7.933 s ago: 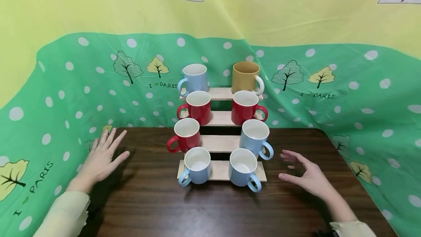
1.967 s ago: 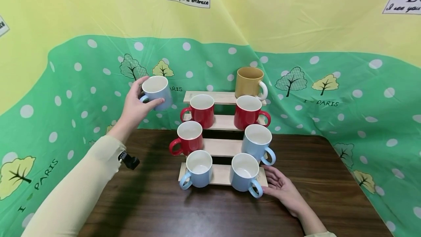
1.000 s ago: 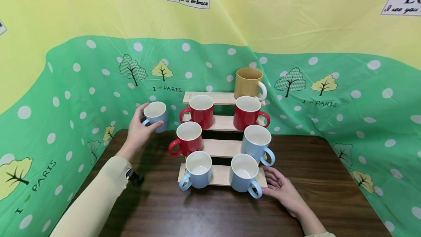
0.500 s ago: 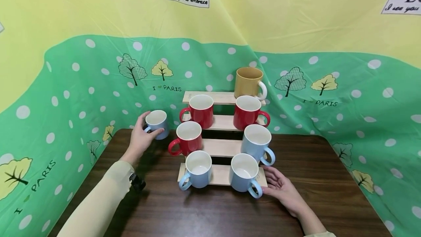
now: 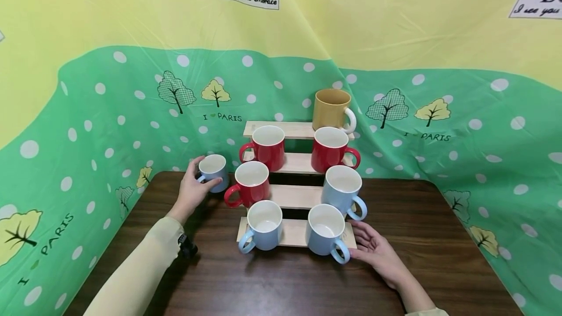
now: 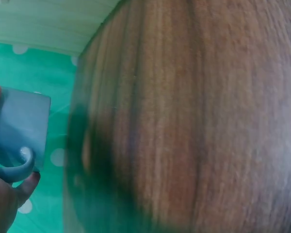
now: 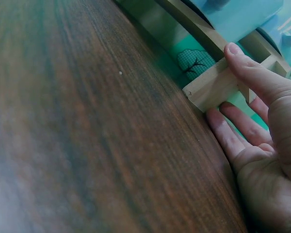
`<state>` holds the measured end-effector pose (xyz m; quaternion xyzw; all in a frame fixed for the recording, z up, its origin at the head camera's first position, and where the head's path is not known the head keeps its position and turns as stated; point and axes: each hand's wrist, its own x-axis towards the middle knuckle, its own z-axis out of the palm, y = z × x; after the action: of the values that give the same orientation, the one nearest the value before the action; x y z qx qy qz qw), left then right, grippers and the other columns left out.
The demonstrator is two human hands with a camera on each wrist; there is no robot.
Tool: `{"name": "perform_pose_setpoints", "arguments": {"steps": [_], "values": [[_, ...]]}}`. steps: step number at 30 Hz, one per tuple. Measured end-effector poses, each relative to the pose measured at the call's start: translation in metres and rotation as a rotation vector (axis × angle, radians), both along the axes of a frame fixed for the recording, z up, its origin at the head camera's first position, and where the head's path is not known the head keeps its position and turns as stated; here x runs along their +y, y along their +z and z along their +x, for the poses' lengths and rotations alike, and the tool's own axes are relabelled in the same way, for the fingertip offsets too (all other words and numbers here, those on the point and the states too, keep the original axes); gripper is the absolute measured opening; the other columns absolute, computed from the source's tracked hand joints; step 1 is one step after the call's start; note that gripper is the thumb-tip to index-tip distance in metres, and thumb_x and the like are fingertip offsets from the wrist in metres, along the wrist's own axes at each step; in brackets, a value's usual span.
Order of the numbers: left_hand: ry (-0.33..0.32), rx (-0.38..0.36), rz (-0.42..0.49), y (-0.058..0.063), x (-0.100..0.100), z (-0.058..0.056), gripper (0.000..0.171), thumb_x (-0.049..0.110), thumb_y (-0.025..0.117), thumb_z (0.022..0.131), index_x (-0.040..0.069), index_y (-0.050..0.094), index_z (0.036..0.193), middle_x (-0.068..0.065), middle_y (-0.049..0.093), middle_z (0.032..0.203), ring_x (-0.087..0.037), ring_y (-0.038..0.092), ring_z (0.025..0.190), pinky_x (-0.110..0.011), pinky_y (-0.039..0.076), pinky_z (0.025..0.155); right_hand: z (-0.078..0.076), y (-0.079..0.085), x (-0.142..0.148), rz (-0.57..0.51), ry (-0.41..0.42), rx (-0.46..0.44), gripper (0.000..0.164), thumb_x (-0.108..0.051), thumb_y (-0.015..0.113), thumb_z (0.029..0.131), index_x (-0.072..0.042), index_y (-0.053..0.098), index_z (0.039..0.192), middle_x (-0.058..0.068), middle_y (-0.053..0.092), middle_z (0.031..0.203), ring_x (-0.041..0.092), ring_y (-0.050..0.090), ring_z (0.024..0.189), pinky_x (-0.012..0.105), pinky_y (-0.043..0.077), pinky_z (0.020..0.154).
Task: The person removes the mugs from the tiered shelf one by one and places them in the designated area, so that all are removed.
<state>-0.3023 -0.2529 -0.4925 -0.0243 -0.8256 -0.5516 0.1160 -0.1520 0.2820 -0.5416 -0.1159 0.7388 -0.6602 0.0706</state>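
Observation:
At the back left of the table, my left hand (image 5: 193, 191) grips a light blue mug (image 5: 213, 169) round its side, fingers behind it and thumb in front. In the left wrist view the mug (image 6: 24, 119) shows its handle close to the thumb. The mug is upright, beside a four-step wooden rack (image 5: 293, 234). My right hand (image 5: 381, 256) holds the right end of the rack's lowest step. From the right wrist, the thumb lies on the wooden end (image 7: 211, 90) with the fingers curled on its other side.
A tan mug (image 5: 330, 110) with a white handle stands on the top step's right. Red mugs (image 5: 270, 151) and light blue mugs (image 5: 322, 235) fill places on the lower steps. The dark wooden table (image 5: 285, 282) meets a green and yellow curtain (image 5: 395, 43).
The blue mug left the top step's left side in my left hand, then came down and lately slightly right. My right hand took hold of the rack's end and has stayed there.

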Motion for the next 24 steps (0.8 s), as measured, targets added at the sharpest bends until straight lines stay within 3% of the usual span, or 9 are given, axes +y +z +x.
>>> {"name": "perform_pose_setpoints", "arguments": {"steps": [7,24], "values": [[-0.014,-0.013,-0.020,-0.009,-0.001,-0.005,0.093,0.015,0.091,0.092,0.009,0.033,0.165,-0.026,0.048,0.159,-0.046,0.048,0.145,-0.066,0.041,0.120,-0.001,-0.001,0.000,-0.003,0.003,-0.001,0.076,0.003,0.078,0.097,0.008,0.037,0.161,0.036,0.052,0.152,0.006,0.065,0.129,0.022,0.055,0.103],[-0.024,-0.073,-0.023,-0.009,0.010,-0.010,0.094,0.009,0.089,0.092,0.007,0.028,0.163,-0.030,0.043,0.159,-0.049,0.047,0.144,-0.064,0.041,0.121,-0.002,-0.004,0.002,-0.007,0.009,0.010,0.076,0.004,0.078,0.097,0.009,0.037,0.161,0.038,0.050,0.153,0.006,0.064,0.130,0.022,0.055,0.104]]}}
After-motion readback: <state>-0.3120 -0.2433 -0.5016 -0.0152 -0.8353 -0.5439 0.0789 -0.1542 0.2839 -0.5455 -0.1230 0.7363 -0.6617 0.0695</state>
